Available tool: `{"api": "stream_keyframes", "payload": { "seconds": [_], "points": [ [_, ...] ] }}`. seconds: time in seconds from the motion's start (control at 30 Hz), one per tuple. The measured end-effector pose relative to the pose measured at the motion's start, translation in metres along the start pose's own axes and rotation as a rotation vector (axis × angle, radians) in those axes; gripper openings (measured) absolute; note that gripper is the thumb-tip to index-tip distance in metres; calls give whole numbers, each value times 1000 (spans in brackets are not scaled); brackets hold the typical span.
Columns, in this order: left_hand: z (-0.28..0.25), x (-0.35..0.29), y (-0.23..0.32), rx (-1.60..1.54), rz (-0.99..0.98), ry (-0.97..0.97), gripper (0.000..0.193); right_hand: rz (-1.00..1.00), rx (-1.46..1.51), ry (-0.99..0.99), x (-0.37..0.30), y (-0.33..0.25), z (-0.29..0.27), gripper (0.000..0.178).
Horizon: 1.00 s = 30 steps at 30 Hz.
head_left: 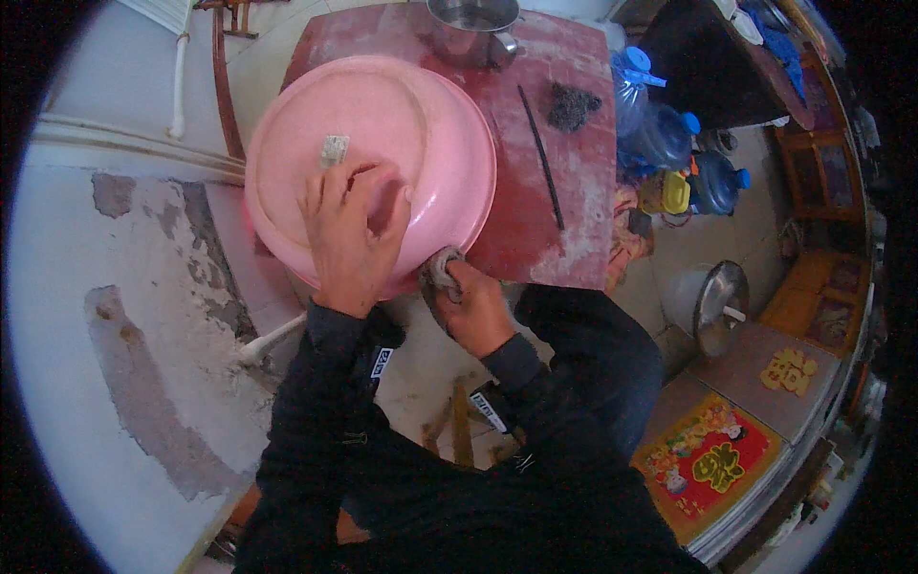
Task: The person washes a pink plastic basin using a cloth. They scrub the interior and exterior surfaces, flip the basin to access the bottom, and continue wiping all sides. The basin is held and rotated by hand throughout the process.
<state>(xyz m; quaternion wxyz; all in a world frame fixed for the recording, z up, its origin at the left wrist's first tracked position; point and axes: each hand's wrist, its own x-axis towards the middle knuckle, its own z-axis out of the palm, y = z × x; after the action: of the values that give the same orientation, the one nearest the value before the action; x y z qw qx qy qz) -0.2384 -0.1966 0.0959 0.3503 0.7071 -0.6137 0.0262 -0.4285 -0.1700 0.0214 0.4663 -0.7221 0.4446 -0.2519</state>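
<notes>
A large pink basin (449, 158) lies bottom up and tilted on the reddish, worn table (585, 196), overhanging its near left part. My left hand (352, 234) rests on the basin's underside, with fingers spread and bent, just below a small pale label (335, 150). At the basin's near right rim, my right hand (476, 311) is closed around a crumpled greyish cloth (442, 270). Part of that cloth is hidden by my fingers.
A metal pot (475, 21) stands at the table's far edge. A thin black stick (542, 158) and a dark scouring pad (572, 106) lie to the right. Beyond are plastic bottles (660, 134) and a lidded metal pot (719, 308). A patched wall (172, 335) borders the left.
</notes>
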Motion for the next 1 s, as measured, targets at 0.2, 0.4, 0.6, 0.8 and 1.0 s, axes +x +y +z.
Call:
{"api": "stream_keyframes", "payload": {
  "seconds": [0.2,0.4,0.6,0.8,1.0],
  "points": [
    [-2,0,-2,-20,17,-6,25,13,242,242,86,-7,-72,30],
    [0,0,-1,-43,4,9,24,-158,9,264,174,-23,-68,26],
    [2,-1,1,-28,-4,22,23,31,250,241,57,-27,-35,23],
    [0,0,-1,-25,-3,2,24,-4,94,214,124,-17,-65,27],
    [2,2,-4,-5,8,-1,25,-21,-126,227,125,-34,-60,29]
  ]
}}
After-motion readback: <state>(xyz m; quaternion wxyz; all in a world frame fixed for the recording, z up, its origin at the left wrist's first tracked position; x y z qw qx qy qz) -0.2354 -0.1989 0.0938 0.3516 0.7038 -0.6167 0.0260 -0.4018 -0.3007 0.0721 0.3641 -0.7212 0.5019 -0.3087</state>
